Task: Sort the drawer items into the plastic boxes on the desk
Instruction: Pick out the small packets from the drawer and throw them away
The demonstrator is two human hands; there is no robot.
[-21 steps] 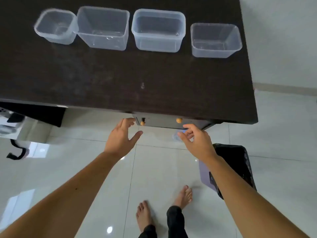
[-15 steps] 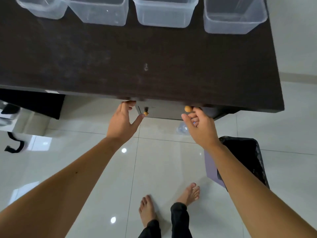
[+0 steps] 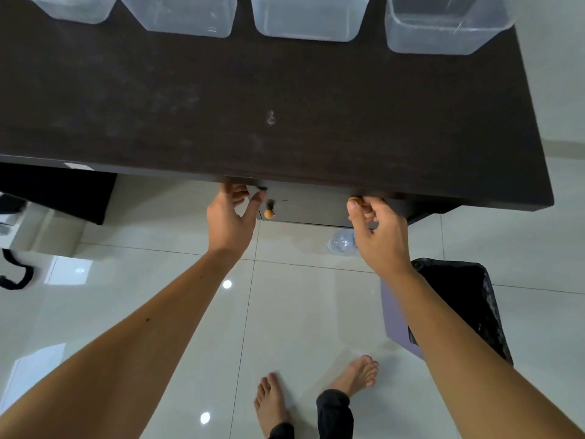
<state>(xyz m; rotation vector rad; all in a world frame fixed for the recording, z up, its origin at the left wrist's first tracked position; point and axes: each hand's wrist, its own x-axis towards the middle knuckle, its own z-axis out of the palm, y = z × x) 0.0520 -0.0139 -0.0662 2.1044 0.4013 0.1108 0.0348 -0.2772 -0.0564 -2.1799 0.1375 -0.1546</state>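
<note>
Clear plastic boxes, four of them, stand in a row along the far edge of the dark brown wooden desk; the top of the picture cuts all of them, so only their lower walls show. From the left: a small rounded box, a taller square box, a wide box and a square box near the right end. What lies inside them is hard to make out.

Under the front edge of the desk, the dark drawer front is only partly seen. The left hand reaches up to its left end; the fingers curl under the desk edge and their tips are hidden, the thumb is spread toward a small round orange knob without touching it. The right hand pinches a second orange knob, mostly covered by the fingers. The inside of the drawer is hidden.

Behind the right hand a clear plastic bottle lies on the glossy white tile floor, half hidden. A black woven bin stands at right.
</note>
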